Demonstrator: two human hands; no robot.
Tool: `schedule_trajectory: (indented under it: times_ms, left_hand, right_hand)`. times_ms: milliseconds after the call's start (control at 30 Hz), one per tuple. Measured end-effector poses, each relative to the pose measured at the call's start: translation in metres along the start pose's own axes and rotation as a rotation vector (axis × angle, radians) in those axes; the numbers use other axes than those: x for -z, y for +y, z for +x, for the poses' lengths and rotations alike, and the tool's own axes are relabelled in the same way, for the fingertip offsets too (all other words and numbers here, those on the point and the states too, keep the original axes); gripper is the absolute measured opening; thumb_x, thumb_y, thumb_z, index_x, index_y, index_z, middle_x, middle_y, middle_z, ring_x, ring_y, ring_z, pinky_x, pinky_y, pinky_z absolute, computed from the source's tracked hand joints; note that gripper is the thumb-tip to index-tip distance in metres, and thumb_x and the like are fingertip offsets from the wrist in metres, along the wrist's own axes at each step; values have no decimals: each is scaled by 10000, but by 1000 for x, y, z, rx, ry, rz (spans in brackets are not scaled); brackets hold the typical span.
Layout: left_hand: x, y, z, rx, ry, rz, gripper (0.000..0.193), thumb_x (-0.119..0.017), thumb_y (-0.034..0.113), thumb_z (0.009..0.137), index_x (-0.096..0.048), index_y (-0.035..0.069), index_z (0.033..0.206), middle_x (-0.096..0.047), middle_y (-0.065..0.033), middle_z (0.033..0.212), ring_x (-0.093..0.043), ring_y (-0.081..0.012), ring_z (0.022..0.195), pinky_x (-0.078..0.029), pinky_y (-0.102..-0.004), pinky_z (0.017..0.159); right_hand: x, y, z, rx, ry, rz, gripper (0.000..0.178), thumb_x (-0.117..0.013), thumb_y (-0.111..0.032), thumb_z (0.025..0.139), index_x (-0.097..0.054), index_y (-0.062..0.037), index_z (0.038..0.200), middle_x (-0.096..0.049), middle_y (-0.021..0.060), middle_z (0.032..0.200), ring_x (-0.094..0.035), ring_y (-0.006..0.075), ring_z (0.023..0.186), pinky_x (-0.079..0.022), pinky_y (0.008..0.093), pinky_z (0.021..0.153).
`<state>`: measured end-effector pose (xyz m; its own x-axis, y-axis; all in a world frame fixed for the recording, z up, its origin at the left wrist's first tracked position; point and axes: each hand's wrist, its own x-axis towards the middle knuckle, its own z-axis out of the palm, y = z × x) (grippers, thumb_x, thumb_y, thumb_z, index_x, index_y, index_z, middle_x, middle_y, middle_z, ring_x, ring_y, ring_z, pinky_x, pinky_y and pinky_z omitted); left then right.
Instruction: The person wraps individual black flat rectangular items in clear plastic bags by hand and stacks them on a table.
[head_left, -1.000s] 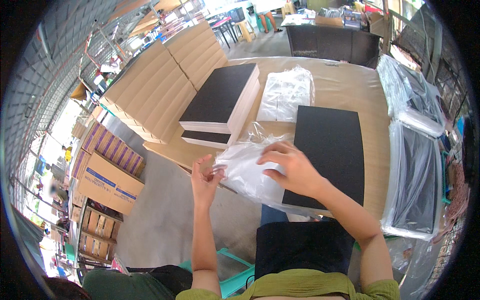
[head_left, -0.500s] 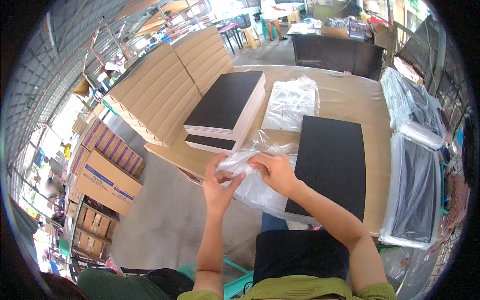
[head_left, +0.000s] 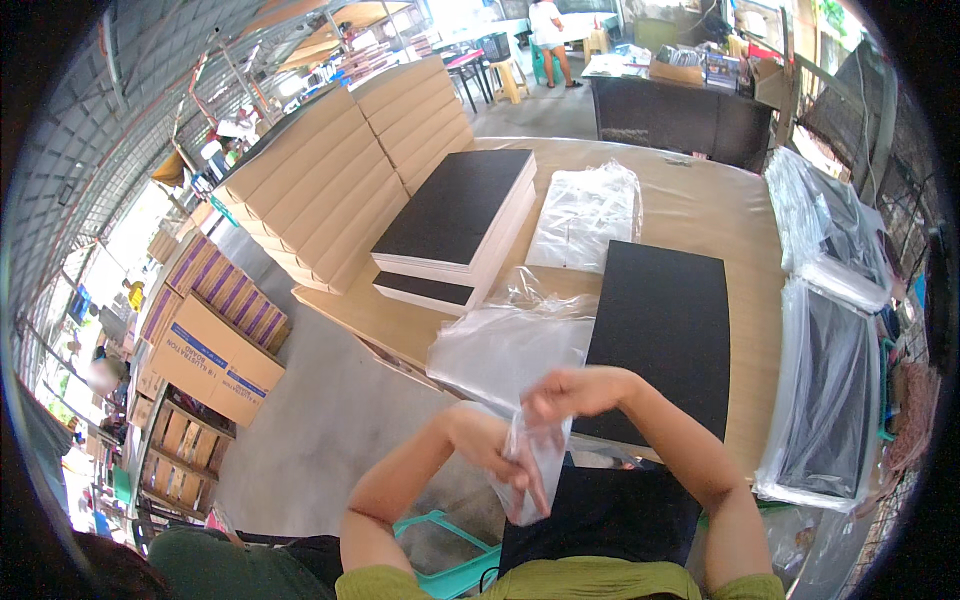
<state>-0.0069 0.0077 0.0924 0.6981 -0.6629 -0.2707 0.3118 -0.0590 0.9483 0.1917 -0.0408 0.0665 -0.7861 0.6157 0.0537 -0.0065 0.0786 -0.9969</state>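
Observation:
A clear plastic bag (head_left: 512,432) hangs in front of me, off the near edge of the table. My right hand (head_left: 572,394) is closed on its upper part, the fingers curled and slightly blurred. My left hand (head_left: 492,452) lies against the film with its fingers stretched downward and apart; whether it is inside the bag I cannot tell. Another sheet of clear plastic (head_left: 510,345) lies flat on the table just beyond my hands. To its right rests a black board (head_left: 660,335), and behind it stands a stack of black-topped boards (head_left: 455,205).
Wrapped clear plastic bags (head_left: 585,215) lie mid-table. Long brown cartons (head_left: 310,180) are piled at the left. More bags (head_left: 815,390) sit along the right edge. Cartons (head_left: 215,360) and a wooden crate (head_left: 190,450) stand on the left floor. A person (head_left: 550,40) stands far back.
Both hands have drawn back toward me from the table with the plastic bag. My left hand has turned from fingers up to fingers down. The plastic on the table now lies flatter.

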Motion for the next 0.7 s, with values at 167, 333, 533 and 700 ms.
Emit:
schedule_trajectory:
  times_ms: [167,333,533,700]
  left_hand:
    - [-33,-6,0,-434,116,367,493,-445,421,982,-605,-4,1172,-574,-152,1169,-563,-260,1032,-425,-369,959]
    - [-96,-42,16,-1420,922,-615,504,-563,478,914,-656,-10,998,-639,-70,954,-594,-208,805,-460,-313,779]
    - [-37,-27,25,-192,281,-315,304,-672,359,866,-559,78,857,-579,-35,845,-566,-171,833,-446,-314,741]
    - [-7,-8,26,-280,510,-368,288,-677,301,860,-597,33,929,-613,-64,868,-586,-180,824,-457,-319,745]
  right_hand:
    - [-47,-12,-25,197,-556,-22,438,-737,-287,823,-612,29,1099,-674,113,894,-631,173,820,-505,329,710]
    - [-84,-21,-82,676,-557,-148,328,-697,-343,847,-671,-30,943,-672,104,901,-635,229,825,-496,363,765]
    - [-69,-34,-145,213,320,669,568,-701,-461,805,-593,35,1059,-663,79,849,-666,224,714,-552,356,626]
    - [-86,17,-165,292,-80,271,499,-736,-374,804,-590,14,1082,-646,121,975,-616,229,879,-460,428,840]
